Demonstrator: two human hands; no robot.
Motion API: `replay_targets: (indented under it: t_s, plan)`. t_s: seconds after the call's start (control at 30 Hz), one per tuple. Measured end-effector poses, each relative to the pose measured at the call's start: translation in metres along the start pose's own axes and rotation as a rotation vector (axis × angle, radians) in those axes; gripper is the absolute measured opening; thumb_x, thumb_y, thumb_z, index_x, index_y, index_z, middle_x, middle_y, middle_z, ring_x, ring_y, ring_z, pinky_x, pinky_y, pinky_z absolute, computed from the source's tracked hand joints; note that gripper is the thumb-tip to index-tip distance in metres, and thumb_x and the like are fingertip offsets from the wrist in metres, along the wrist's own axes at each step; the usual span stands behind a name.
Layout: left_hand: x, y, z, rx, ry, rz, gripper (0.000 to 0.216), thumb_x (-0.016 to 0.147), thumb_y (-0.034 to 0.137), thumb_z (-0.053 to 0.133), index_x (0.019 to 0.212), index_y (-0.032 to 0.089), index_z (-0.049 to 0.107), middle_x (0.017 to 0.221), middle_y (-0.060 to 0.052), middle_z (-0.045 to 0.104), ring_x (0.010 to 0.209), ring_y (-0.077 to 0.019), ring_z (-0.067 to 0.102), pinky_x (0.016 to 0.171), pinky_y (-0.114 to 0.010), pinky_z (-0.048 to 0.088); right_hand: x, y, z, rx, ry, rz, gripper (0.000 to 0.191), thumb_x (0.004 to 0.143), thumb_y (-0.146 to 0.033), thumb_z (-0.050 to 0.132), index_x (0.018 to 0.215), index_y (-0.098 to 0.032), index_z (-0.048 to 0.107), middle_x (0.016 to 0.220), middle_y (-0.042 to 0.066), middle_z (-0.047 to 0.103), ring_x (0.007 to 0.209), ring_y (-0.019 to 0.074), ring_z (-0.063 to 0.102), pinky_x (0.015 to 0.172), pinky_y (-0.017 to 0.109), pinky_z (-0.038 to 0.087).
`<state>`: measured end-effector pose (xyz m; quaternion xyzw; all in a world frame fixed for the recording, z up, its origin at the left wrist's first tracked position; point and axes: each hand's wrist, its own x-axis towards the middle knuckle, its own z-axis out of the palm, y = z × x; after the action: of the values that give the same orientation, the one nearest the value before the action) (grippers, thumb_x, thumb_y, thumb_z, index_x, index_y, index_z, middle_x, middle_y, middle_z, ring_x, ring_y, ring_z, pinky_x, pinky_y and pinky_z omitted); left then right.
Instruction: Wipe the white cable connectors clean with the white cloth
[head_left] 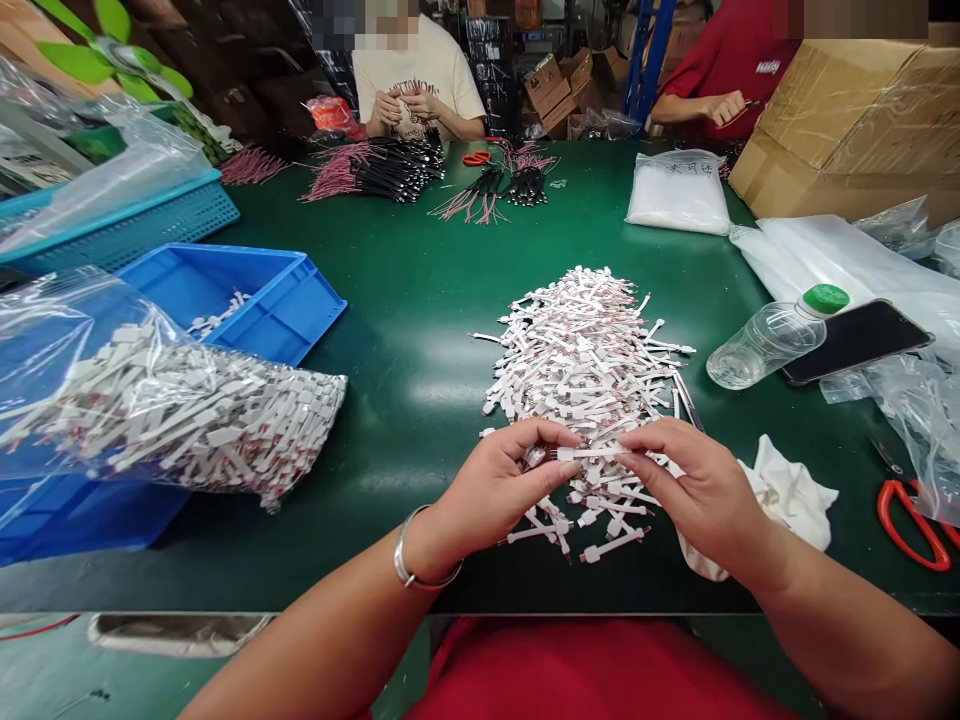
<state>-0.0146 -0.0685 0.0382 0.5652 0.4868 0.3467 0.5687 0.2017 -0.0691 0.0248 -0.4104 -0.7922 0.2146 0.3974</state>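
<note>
The fingers (553,436) of the left hand (499,492) and right hand (701,492) pinch one white strip (594,453) by its ends. Its long axis lies level, left to right, over the near edge of the pile (585,350). Bare table (412,350) opens leftward to the bag (195,415). A cloth (791,490) lies just right, near the front edge.

Dark green surface (420,300) w/ soft overhead glare. Bkgd dim: blue rack upright (646,60), brown cardboard boxes (555,85) piled behind, big carton (847,110) at right.
</note>
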Motion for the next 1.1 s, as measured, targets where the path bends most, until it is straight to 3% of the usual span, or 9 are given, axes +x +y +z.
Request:
replay_targets:
  t_s: [0.23,0.47,0.67,0.83,0.97,1.1]
  plan:
    - [-0.001,-0.004,-0.001,0.012,0.004,0.015,0.024,0.077,0.03,0.069,0.094,0.015,0.067,0.077,-0.002,0.063,0.063,-0.0103,0.049,0.061,-0.022,0.04,0.0,0.003,0.0,-0.018,-0.037,-0.005,0.015,0.089,-0.021,0.058,0.102,-0.022,0.063,0.091,0.004,0.07,0.085,0.0176,0.065,0.078,0.032,0.051]
    - [0.001,-0.004,-0.003,-0.018,-0.005,0.016,0.028,0.082,0.042,0.062,0.081,0.014,0.065,0.071,-0.001,0.058,0.06,-0.0091,0.044,0.056,-0.021,0.035,0.002,-0.003,-0.002,0.016,-0.081,0.021,0.01,0.091,-0.023,0.052,0.087,-0.021,0.061,0.08,0.003,0.067,0.075,0.0161,0.061,0.071,0.03,0.048]
    - [0.002,-0.005,-0.002,-0.089,-0.019,-0.08,0.038,0.083,0.05,0.056,0.07,0.015,0.054,0.059,0.003,0.044,0.051,-0.0068,0.031,0.048,-0.021,0.025,0.006,-0.01,-0.003,0.247,-0.277,0.258,0.024,0.094,-0.03,0.045,0.075,-0.02,0.054,0.067,0.0,0.057,0.062,0.0128,0.052,0.06,0.024,0.045]
    - [0.001,0.003,-0.007,0.107,-0.031,-0.008,0.031,0.084,0.041,0.057,0.069,0.014,0.056,0.061,0.002,0.048,0.059,-0.0089,0.039,0.056,-0.021,0.033,0.005,-0.011,0.001,0.444,-0.388,0.392,0.026,0.093,-0.032,0.045,0.071,-0.021,0.051,0.066,-0.001,0.055,0.062,0.0125,0.052,0.058,0.023,0.045]
    - [0.004,0.002,-0.007,0.066,0.024,0.005,0.028,0.082,0.038,0.06,0.069,0.014,0.056,0.063,0.002,0.051,0.06,-0.0084,0.041,0.057,-0.02,0.034,-0.001,-0.011,0.01,0.322,-0.357,0.31,0.024,0.094,-0.03,0.044,0.075,-0.021,0.053,0.067,-0.001,0.056,0.063,0.0128,0.053,0.059,0.025,0.045]
    - [0.011,-0.008,-0.003,-0.412,0.081,-0.114,0.031,0.079,0.041,0.062,0.068,0.016,0.049,0.053,0.006,0.039,0.044,-0.004,0.029,0.041,-0.017,0.022,-0.008,-0.011,0.026,0.07,-0.386,0.038,0.012,0.092,-0.026,0.051,0.086,-0.019,0.059,0.076,0.003,0.061,0.072,0.0161,0.055,0.068,0.029,0.044]
